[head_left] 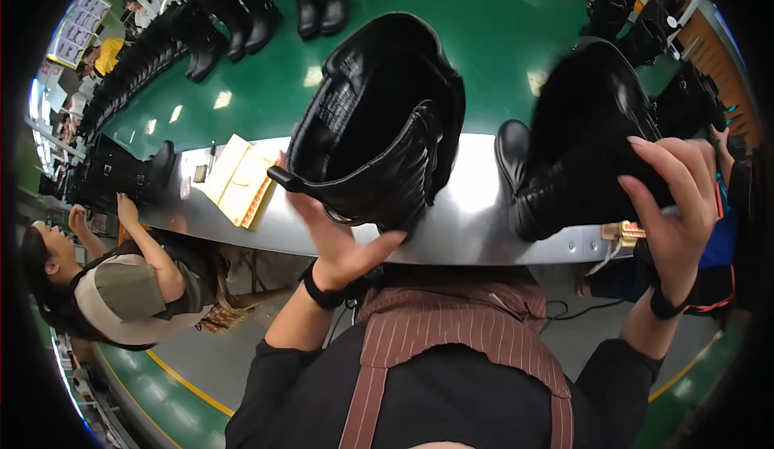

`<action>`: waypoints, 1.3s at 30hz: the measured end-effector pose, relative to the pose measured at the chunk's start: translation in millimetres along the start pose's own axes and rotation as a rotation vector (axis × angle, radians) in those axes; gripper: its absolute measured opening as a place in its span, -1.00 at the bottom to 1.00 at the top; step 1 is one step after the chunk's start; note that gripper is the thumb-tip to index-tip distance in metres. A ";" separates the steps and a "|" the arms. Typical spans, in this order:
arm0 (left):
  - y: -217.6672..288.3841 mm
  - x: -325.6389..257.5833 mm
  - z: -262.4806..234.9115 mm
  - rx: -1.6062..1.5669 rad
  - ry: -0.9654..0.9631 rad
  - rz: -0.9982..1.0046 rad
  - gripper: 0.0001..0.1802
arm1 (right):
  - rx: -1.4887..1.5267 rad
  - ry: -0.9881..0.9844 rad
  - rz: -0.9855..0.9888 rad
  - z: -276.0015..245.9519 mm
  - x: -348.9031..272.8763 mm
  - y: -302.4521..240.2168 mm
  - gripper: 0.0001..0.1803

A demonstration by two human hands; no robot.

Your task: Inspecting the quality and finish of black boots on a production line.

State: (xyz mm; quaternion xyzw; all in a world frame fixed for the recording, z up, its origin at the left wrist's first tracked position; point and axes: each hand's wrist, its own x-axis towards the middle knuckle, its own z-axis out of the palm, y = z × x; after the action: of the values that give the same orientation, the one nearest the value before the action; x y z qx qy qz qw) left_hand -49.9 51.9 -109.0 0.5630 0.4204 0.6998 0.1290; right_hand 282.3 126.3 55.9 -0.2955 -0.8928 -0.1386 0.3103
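A tall black leather boot [379,159] stands before me with its wide opening facing up, so the dark lining shows. My left hand [339,235] wraps its near left side, thumb along the lower shaft and fingertips partly hidden behind the leather. To the right, a second black boot [580,151] leans over the metal bench edge, its shaft slightly blurred. My right hand [681,187] grips that shaft from the right, thumb and fingers pressed on the leather. The rounded toe of a boot [511,155] shows between the two, beside the second shaft.
A metal ledge [476,183] borders the green work surface [484,22]. Left of my boot lies a cream-yellow box [238,179]. Black boots [242,18] line the far left. A co-worker [137,284] at left reaches toward another buckled boot [121,171]; another person's arm [726,155] shows at right.
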 end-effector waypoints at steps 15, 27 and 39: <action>122.5 116.7 -24.3 0.583 -0.721 0.313 -0.57 | 1.167 -0.054 0.443 113.5 -6.0 -93.1 -0.67; 124.0 95.7 -48.2 0.384 -0.901 0.438 -0.69 | 0.702 -0.013 0.280 141.6 7.7 -93.8 -0.15; 127.0 77.8 -49.6 0.328 -0.969 0.611 -0.69 | 0.872 -0.143 0.216 141.6 -7.1 -87.3 0.02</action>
State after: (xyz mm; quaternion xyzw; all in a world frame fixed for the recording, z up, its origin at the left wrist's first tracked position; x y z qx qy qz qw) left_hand -83.0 2.9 36.3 0.9262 0.2350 0.2946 0.0102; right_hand 166.4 115.5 -63.1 -0.2374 -0.8510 0.3043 0.3560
